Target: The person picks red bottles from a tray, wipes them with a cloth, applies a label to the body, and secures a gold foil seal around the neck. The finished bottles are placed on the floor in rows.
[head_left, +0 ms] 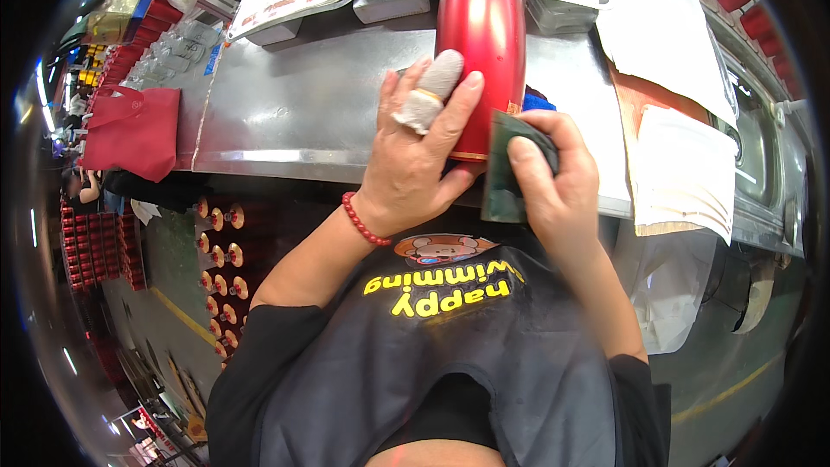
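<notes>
A glossy red bottle (481,45) with a bare threaded neck lies on the metal worktable (292,97), its neck pointing away from me and its gold-edged base towards me. My left hand (425,136) rests along the bottle's left side and steadies it; one finger wears a grey fabric finger cover. Between thumb and fingers, my right hand (561,162) holds a dark green flat pad (506,175) upright against the lower right side of the bottle, close to a small gold mark. Part of a blue cloth (537,101) shows behind the bottle. The left hand's thumb is partly hidden near the base.
White sheets (661,32) cover trays along the back and right. A stack of white sheets (684,175) overhangs the right front edge. A red bag (133,133) stands at left, near clear plastic pieces (185,45). Several red bottles with gold parts (227,285) stand below the table's left side.
</notes>
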Tool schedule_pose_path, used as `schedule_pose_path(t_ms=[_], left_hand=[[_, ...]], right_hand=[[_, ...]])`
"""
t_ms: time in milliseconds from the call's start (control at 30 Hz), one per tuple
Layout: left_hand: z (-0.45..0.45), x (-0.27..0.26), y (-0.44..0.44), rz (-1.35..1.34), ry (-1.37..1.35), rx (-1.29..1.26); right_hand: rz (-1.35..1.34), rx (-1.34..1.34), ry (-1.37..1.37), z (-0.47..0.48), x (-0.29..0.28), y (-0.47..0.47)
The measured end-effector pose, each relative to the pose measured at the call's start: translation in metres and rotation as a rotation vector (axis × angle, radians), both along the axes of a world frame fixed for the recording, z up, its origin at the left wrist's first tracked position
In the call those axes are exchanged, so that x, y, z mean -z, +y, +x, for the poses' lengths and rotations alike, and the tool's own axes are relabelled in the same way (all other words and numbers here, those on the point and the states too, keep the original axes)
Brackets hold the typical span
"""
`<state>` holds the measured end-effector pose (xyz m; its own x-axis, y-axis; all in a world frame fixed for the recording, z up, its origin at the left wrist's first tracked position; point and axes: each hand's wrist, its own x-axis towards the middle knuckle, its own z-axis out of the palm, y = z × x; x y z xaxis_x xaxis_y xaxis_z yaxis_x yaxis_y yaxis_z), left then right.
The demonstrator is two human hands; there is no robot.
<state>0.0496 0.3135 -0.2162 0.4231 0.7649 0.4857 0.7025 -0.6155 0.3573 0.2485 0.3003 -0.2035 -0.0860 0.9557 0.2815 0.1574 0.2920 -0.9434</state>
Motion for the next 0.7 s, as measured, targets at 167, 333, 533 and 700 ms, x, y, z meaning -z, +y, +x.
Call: schedule_pose_path(t_ms=[167, 333, 533, 700], left_hand=[[0.004, 0.0099, 0.0028, 0.07, -0.194, 0.059], [0.0022, 0.0102, 0.0027, 0.102, -0.082, -0.017], [0.0024, 0.0083, 0.0014, 0.019, -0.359, 0.052], [0.0006, 0.0083, -0.0012, 0.059, 0.085, 0.028]], right_hand=[[-0.09, 0.031, 0.024, -0.0039, -0.0004, -0.0021], [-0.09, 0.015, 0.045, -0.0026, 0.0002, -0.0026], [-0.121, 0.013, 0.062, -0.0008, 0.0039, -0.0038], [-0.18, -0.005, 0.076, 0.0018, 0.0039, -0.0052]])
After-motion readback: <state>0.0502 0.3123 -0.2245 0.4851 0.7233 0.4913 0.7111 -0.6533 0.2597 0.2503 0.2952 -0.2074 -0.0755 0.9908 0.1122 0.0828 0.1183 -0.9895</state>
